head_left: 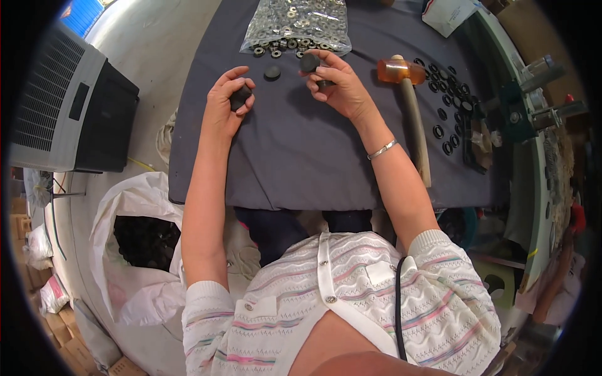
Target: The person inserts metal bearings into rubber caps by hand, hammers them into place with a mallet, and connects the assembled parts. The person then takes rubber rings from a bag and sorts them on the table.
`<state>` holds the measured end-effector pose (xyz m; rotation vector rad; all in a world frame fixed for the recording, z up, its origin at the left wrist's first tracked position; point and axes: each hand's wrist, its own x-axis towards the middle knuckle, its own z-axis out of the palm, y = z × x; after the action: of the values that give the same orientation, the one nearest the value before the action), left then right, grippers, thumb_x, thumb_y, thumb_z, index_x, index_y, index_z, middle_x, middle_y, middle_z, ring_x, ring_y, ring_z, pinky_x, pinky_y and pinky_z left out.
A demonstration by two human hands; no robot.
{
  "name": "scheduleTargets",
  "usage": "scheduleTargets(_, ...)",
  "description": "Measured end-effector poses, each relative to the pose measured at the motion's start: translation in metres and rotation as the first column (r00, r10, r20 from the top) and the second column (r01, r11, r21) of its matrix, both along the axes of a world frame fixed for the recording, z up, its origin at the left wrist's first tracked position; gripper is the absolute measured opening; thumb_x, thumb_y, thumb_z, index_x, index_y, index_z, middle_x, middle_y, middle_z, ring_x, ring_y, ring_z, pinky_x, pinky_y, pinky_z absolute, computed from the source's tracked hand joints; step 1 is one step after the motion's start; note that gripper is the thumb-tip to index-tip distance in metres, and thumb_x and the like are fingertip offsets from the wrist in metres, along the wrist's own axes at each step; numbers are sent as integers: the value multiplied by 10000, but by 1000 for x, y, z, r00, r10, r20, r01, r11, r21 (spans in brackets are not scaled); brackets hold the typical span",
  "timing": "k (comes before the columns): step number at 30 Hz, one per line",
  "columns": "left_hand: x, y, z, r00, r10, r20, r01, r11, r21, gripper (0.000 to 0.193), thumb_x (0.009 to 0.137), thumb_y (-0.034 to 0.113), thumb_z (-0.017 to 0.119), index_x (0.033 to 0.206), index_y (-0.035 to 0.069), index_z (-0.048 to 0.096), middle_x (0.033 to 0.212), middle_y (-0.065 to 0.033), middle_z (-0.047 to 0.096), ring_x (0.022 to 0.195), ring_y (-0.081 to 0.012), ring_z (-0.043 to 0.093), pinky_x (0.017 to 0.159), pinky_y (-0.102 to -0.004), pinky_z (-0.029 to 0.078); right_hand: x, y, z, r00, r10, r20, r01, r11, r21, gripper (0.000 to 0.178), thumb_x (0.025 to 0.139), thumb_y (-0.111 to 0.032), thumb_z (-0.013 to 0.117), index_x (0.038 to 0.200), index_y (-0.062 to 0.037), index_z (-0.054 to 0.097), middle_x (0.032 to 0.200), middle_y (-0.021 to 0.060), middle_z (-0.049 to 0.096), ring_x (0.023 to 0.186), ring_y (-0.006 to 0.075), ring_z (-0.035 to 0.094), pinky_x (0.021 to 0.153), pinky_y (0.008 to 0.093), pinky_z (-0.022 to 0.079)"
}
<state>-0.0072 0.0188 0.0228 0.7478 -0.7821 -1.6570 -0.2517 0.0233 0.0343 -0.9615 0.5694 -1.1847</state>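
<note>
Over the dark grey cloth of the table (301,163), my left hand (226,100) is closed round a black round cap (240,96). My right hand (338,88) holds another black round cap (310,62) between thumb and fingers. A further black piece (325,83) shows in the lower fingers of that hand. On the cloth between my hands lies one more black disc (271,73), touched by neither. Just beyond my right hand is a clear plastic bag (301,22) of small metal bearings, several of them spilling from its mouth.
A mallet (411,113) with an amber head lies right of my right forearm. Several black rings (446,88) are scattered beyond it, beside a green bench press (517,116). A white sack (135,200) of black pieces stands on the floor at left, near a grey air cooler (75,100).
</note>
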Motion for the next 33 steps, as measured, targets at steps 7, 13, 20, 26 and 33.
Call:
scheduleTargets(7, -33, -34, 8, 260, 305, 916, 116, 932, -343, 462, 736, 227, 697, 1167, 79, 626, 907, -112, 671, 848, -224, 649, 728, -334, 520, -1, -5, -5, 999, 22, 33, -25, 996, 91, 271, 875, -84, 568, 1140, -25, 555, 910, 120, 608, 611, 107, 511, 433, 203, 348)
scheduleTargets(13, -61, -44, 13, -244, 315, 917, 302, 923, -237, 407, 746, 267, 674, 1123, 115, 644, 1032, -126, 671, 982, -295, 632, 840, -411, 505, -3, -9, -14, 839, -244, -486, 158, 964, -213, 336, 840, -25, 554, 1176, -29, 549, 920, 65, 634, 655, 91, 545, 535, 212, 429)
scheduleTargets(20, -44, -47, -1, -43, 430, 902, 171, 892, -417, 333, 786, 205, 621, 1098, 91, 651, 925, -104, 685, 870, -267, 661, 711, -365, 528, 11, -2, -11, 484, -613, -625, 159, 763, -626, 539, 753, 21, 565, 1280, -49, 472, 948, 85, 681, 878, 202, 652, 817, 292, 497)
scheduleTargets(26, -25, -22, -6, 989, -146, 5, 146, 989, -9, 288, 867, 100, 568, 1136, -4, 566, 795, -122, 602, 541, -202, 556, 380, -216, 373, 14, -1, -12, 505, -708, -493, 211, 655, -725, 566, 756, 20, 576, 1304, -44, 447, 945, 62, 682, 774, 181, 649, 720, 276, 518)
scheduleTargets(33, -16, -5, -9, 849, -292, -441, 287, 955, -80, 336, 895, 170, 472, 1200, 37, 520, 1009, -200, 593, 745, -295, 600, 406, -255, 397, 27, 11, -3, 952, -186, -242, 189, 982, -9, 384, 844, -25, 563, 1220, 30, 507, 929, 109, 630, 667, 119, 571, 497, 239, 455)
